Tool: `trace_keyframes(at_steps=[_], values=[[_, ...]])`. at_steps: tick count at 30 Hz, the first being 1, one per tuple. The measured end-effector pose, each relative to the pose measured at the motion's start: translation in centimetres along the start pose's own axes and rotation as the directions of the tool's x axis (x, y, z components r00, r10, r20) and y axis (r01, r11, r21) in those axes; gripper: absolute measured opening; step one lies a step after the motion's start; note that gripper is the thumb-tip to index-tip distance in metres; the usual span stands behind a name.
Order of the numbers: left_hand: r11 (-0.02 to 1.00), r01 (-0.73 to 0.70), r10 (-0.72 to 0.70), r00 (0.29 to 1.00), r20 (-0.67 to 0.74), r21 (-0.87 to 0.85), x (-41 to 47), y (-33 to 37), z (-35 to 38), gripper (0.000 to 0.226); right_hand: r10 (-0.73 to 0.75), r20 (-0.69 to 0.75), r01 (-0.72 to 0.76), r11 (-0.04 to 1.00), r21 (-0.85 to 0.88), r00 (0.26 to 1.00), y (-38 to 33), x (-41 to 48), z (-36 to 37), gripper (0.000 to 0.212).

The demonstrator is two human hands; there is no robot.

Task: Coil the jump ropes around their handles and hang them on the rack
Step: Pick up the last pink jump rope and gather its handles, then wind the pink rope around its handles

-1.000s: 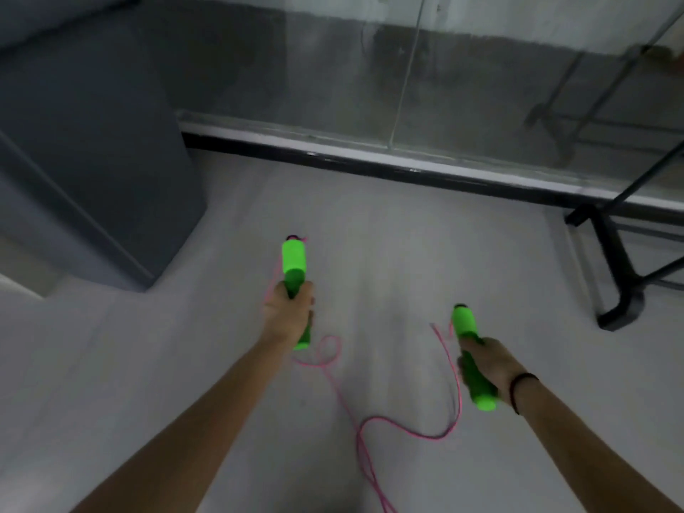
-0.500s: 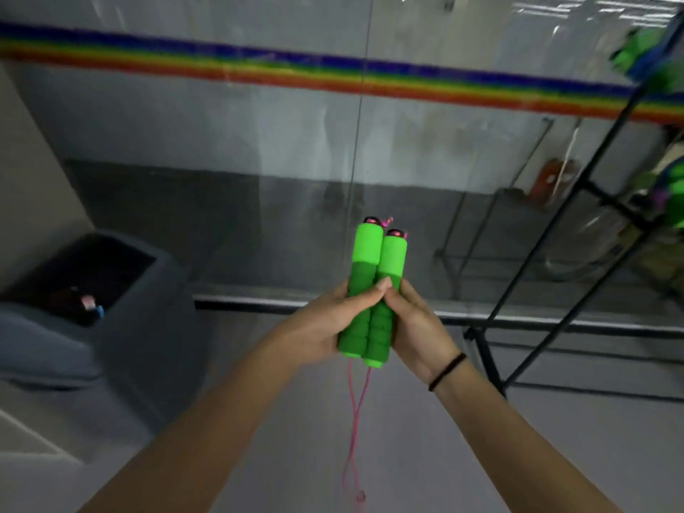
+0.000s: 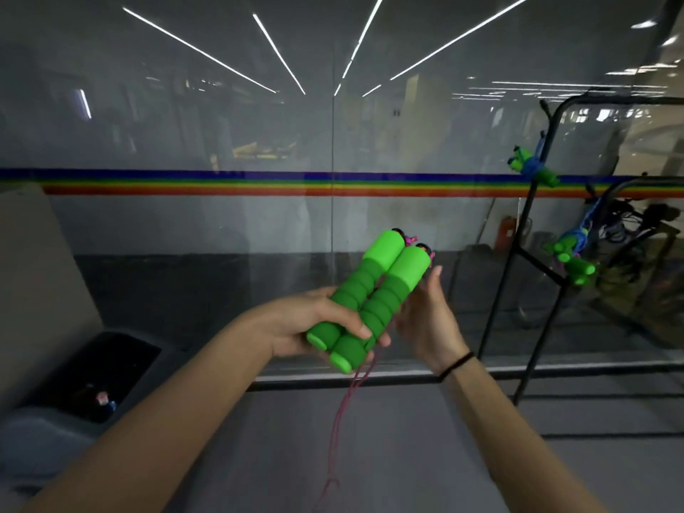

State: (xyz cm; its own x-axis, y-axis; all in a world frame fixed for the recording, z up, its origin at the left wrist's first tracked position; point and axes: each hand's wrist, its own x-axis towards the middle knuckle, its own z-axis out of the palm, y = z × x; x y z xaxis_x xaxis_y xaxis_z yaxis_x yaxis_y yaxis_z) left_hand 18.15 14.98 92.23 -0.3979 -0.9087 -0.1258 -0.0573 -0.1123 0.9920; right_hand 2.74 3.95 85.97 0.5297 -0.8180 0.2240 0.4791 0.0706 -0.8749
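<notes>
Two bright green foam jump rope handles point(image 3: 374, 296) lie side by side, tilted up to the right. My left hand point(image 3: 325, 325) grips both near their lower ends. My right hand point(image 3: 425, 320) is just behind them on the right, fingers spread and touching the right handle. The thin pink rope point(image 3: 338, 427) hangs down from under the handles toward the floor. A black metal rack point(image 3: 536, 216) stands at the right. Two coiled jump ropes with green handles hang on it, one high point(image 3: 533, 166) and one lower point(image 3: 572, 255).
A glass wall with a rainbow stripe point(image 3: 222, 185) runs across the back, with a black floor rail point(image 3: 370, 379) beneath it. A dark grey bin point(image 3: 85, 383) sits at the lower left. Grey floor lies below my arms.
The two handles, first held apart low over the floor, came together and rose. My left hand now holds both while my right hand has opened behind them. My view has tilted upward.
</notes>
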Motion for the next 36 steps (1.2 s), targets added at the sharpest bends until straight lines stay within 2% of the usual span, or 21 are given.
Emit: trace_keyframes(at_steps=[2,3,5,6,8,9,11,13,15,17,19,20,22,23,24,25,27,28,31,34,36], values=[[0.999,-0.028,0.029,0.999,-0.038,0.029,1.4,1.3,-0.1,0.038,0.046,0.101,-0.055,0.995,0.087,0.994,1.9,-0.3,0.8,0.070],[0.998,-0.048,0.051,0.995,-0.081,0.029,2.1,1.9,-0.2,0.038,0.056,0.073,-0.062,0.996,0.070,0.996,3.2,-0.6,0.6,0.063],[0.996,-0.061,0.074,0.978,-0.196,0.071,3.8,2.9,-0.4,0.040,0.046,-0.050,-0.054,0.982,-0.180,0.998,5.2,-2.1,-0.5,0.054],[0.986,-0.047,0.088,0.960,-0.265,0.157,4.7,3.2,-0.6,0.042,0.033,-0.070,-0.058,0.916,-0.397,0.997,5.2,-3.2,-1.0,0.048],[0.877,0.070,0.150,0.900,-0.410,0.475,6.9,3.2,-1.6,0.041,-0.099,0.059,0.106,0.575,-0.811,0.993,3.7,-4.4,-1.8,0.037],[0.738,0.172,0.195,0.871,-0.451,0.652,7.8,2.8,-2.2,0.035,-0.093,0.185,0.206,0.362,-0.909,0.978,1.9,-4.4,-2.0,0.033],[0.388,0.339,0.240,0.860,-0.449,0.857,9.3,1.7,-2.7,0.026,0.023,0.348,0.347,0.014,-0.938,0.937,-2.8,-3.2,-2.3,0.030],[0.111,0.362,0.219,0.899,-0.378,0.926,10.6,0.4,-2.1,0.030,0.101,0.461,0.472,-0.165,-0.866,0.882,-7.7,-1.2,-2.9,0.028],[-0.023,0.224,0.181,0.959,-0.217,0.974,11.6,-0.3,-0.8,0.034,0.188,0.523,0.551,-0.157,-0.819,0.831,-11.3,1.2,-4.1,0.023],[-0.009,0.043,0.187,0.982,-0.040,0.999,12.2,-0.4,0.5,0.034,0.252,0.540,0.539,0.076,-0.839,0.803,-13.0,3.1,-6.4,0.015],[0.086,-0.095,0.285,0.956,0.067,0.992,12.5,-0.1,1.4,0.031,0.224,0.534,0.380,0.489,-0.785,0.815,-13.2,3.5,-8.9,0.004],[0.160,-0.148,0.359,0.930,0.082,0.976,12.7,0.3,1.9,0.029,0.187,0.524,0.266,0.693,-0.670,0.831,-12.8,3.4,-10.0,0.008],[0.335,-0.244,0.533,0.846,0.030,0.910,13.4,0.9,3.3,0.025,0.121,0.381,0.055,0.906,-0.420,0.917,-10.5,2.9,-12.1,0.033],[0.439,-0.271,0.614,0.786,-0.066,0.857,13.8,1.2,3.8,0.023,0.106,0.283,0.021,0.910,-0.414,0.953,-9.1,2.5,-12.8,0.035],[0.532,-0.277,0.669,0.717,-0.197,0.800,14.4,1.6,4.0,0.021,0.071,0.227,0.063,0.843,-0.535,0.971,-7.6,2.0,-13.5,0.035],[0.593,-0.249,0.692,0.644,-0.326,0.766,14.9,2.1,3.8,0.017,0.043,0.234,0.138,0.699,-0.701,0.971,-6.5,1.4,-14.0,0.033],[0.576,-0.063,0.692,0.568,-0.446,0.815,15.6,2.8,2.6,0.015,0.055,0.320,0.270,0.415,-0.869,0.946,-5.2,0.1,-14.5,0.030],[0.517,0.037,0.680,0.589,-0.436,0.855,16.0,2.8,1.8,0.013,0.065,0.376,0.341,0.302,-0.890,0.924,-5.4,-0.7,-14.4,0.031],[0.321,0.168,0.603,0.723,-0.338,0.932,17.4,1.5,0.3,0.012,0.111,0.459,0.446,0.125,-0.886,0.882,-8.4,-2.1,-12.5,0.025],[0.158,0.182,0.475,0.847,-0.237,0.970,18.9,0.4,0.2,0.023,-0.010,0.494,0.485,-0.170,-0.858,0.870,-12.2,-0.7,-12.1,0.030],[0.045,0.148,0.393,0.906,-0.154,0.988,19.7,0.3,0.3,0.030,-0.070,0.518,0.495,-0.212,-0.843,0.852,-14.8,1.0,-12.7,0.035]])
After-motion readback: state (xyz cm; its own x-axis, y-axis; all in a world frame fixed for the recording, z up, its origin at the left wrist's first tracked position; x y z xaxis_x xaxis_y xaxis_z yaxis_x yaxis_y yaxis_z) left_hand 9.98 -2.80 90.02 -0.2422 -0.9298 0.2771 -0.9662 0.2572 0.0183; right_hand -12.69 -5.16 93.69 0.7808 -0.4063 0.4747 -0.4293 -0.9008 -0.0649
